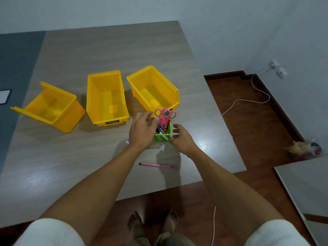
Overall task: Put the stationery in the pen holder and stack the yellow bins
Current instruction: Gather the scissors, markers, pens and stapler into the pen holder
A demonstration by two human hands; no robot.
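A green mesh pen holder [162,137] stands near the table's right side, holding pink-handled scissors [165,113] and several pens. My left hand [142,129] hovers at its left with fingers spread close to the scissors; whether it touches them is unclear. To the holder's right is my right hand [182,137], open, fingers curled toward it. A pink pen [158,165] lies on the table in front. Three yellow bins sit apart in a row: the left bin [51,107], the middle bin [106,98] and the right bin [153,88], which is just behind the holder.
The grey wooden table [88,50] ends close to the right of the holder. A small purple object [127,142] peeks out beside my left wrist. A white cable [248,100] runs over the brown floor; a second table's corner [301,183] is at the right.
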